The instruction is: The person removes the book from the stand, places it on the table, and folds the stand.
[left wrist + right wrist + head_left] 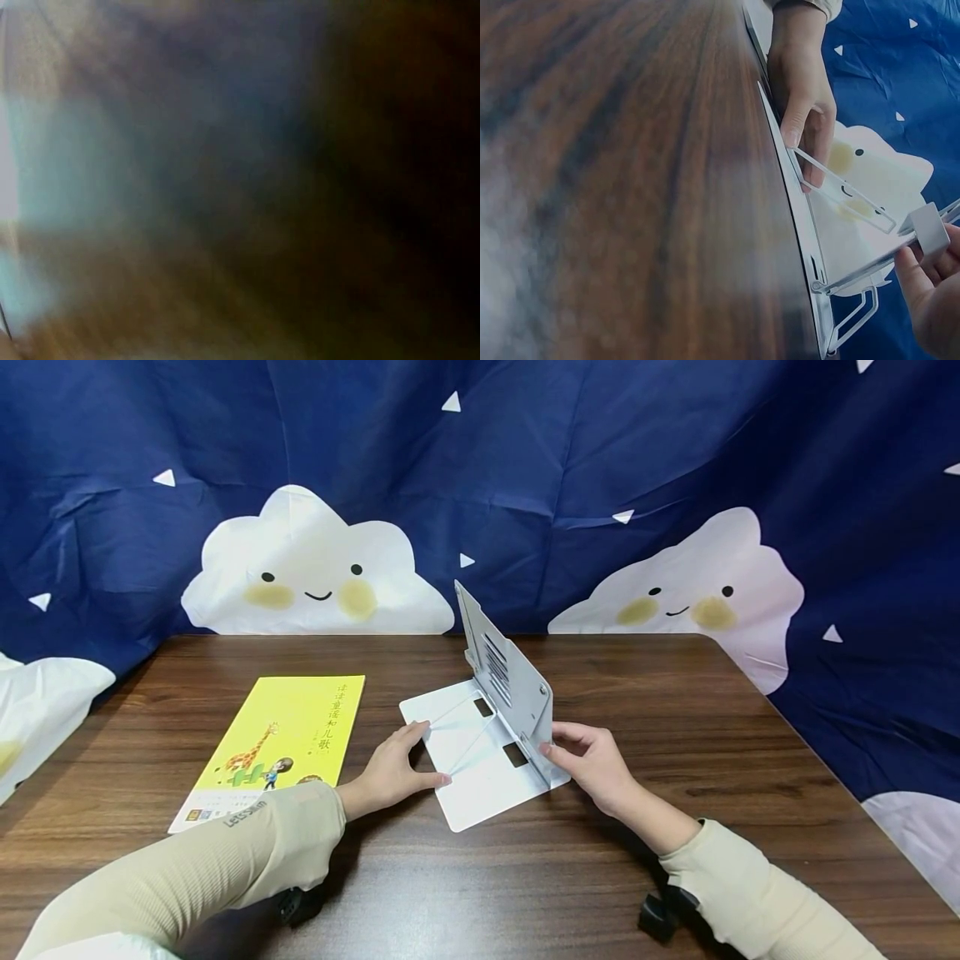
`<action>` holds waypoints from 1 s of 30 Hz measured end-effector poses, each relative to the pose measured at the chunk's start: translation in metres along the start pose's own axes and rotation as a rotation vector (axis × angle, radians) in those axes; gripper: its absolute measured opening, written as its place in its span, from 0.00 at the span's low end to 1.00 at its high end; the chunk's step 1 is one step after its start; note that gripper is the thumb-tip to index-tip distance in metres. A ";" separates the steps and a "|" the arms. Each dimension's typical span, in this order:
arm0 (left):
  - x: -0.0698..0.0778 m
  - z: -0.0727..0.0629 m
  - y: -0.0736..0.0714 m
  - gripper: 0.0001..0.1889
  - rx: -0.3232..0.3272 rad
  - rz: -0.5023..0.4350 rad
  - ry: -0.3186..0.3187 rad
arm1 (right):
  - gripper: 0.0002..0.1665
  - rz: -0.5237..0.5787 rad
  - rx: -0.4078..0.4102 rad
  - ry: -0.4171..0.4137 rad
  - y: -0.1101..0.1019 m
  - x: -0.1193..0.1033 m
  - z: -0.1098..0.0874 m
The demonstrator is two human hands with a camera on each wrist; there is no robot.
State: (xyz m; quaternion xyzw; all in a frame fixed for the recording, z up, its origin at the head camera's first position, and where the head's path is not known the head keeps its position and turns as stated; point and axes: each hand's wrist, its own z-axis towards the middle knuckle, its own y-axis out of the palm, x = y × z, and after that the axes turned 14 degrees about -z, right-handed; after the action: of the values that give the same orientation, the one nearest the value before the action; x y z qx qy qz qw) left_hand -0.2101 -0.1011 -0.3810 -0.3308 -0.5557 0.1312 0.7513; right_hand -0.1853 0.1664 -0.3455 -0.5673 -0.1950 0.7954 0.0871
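A white metal folding stand [480,789] rests on the table, its slotted panel [498,664] tilted up from the flat base. My left hand [386,772] holds the left edge of the base, thumb and fingers spread beside the ends of a thin wire support [847,187]. With thumb and fingers, my right hand [600,764] grips the lower right edge of the raised panel. In the right wrist view, a bent lip [928,229] of the panel shows by the right thumb. The left wrist view is dark and blurred.
A yellow picture book [288,727] lies flat on the wooden table [675,693], left of the stand. A blue curtain [510,460] with smiling white clouds hangs behind the table's far edge.
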 end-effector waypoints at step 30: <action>-0.002 0.000 0.000 0.43 -0.004 -0.024 -0.015 | 0.16 0.017 0.010 -0.011 0.006 0.000 -0.001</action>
State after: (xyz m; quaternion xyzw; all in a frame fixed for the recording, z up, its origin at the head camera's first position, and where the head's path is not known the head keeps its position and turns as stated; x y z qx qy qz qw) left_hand -0.2111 -0.1021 -0.3825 -0.3246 -0.5654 0.1235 0.7481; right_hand -0.1839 0.1608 -0.3486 -0.5639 -0.1867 0.8003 0.0823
